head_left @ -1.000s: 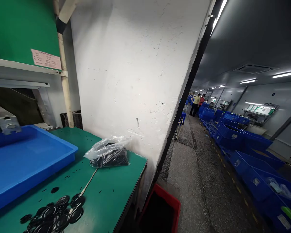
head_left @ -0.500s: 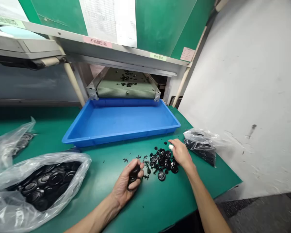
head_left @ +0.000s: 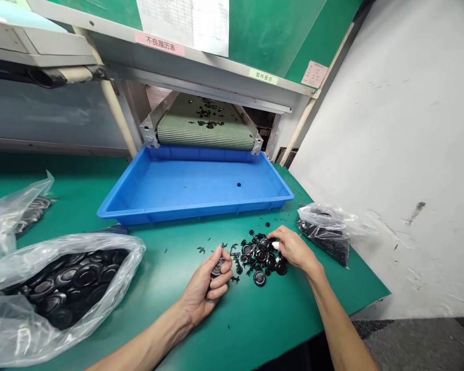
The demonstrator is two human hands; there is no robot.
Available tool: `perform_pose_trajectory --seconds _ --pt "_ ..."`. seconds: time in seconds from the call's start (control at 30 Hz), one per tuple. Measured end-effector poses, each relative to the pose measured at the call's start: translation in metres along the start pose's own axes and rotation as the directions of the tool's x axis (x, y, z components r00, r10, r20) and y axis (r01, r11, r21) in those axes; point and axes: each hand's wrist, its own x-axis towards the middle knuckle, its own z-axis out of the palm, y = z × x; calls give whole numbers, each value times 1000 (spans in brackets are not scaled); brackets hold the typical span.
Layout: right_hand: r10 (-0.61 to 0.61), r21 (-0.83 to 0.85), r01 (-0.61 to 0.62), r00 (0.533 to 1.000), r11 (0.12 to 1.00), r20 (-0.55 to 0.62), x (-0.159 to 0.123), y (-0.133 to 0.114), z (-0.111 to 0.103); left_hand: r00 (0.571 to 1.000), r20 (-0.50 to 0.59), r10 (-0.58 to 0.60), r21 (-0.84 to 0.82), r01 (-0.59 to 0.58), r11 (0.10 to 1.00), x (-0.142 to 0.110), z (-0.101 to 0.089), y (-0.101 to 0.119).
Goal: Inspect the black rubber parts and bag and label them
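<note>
My left hand (head_left: 206,282) is closed around round black plastic parts (head_left: 218,266), one showing its ribbed face between thumb and fingers; how many it holds is hidden. At the right edge of a loose pile of black plastic parts (head_left: 260,256), my right hand (head_left: 296,250) has its fingers bent together and touching the pile. A white cover (head_left: 275,246) wraps one of its fingertips. Whatever those fingertips grip cannot be made out. The pile mixes round discs with small branched pieces. One disc (head_left: 259,279) lies at its near edge.
A blue tray (head_left: 170,212) with a small black part (head_left: 238,184) in it stands under a green conveyor belt (head_left: 204,135) carrying black parts. An open plastic bag (head_left: 133,252) of black discs sits left; a smaller bag (head_left: 325,234) lies right, by the white wall (head_left: 402,129).
A small black part now lies in the blue tray. My right hand has shifted onto the pile's edge. The left hand has turned its held parts slightly. The camera view has shifted.
</note>
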Motion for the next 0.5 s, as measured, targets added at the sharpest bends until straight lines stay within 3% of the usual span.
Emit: perform_pose_trajectory --seconds 0.17,0.33,0.43,0.5 --pt "29 89 -21 996 996 -88 -2 -3 -2 999 24 29 107 -31 994 -2 3 -2" --pt "-8 199 51 977 979 -213 -13 -8 2 995 84 48 188 -63 980 -4 3 -4" --pt "104 333 -9 958 943 -268 -14 -16 9 994 95 63 229 -83 970 -5 4 -5" --pt "216 544 -58 949 837 -231 -15 -27 15 993 100 67 290 -94 952 -6 4 -7"
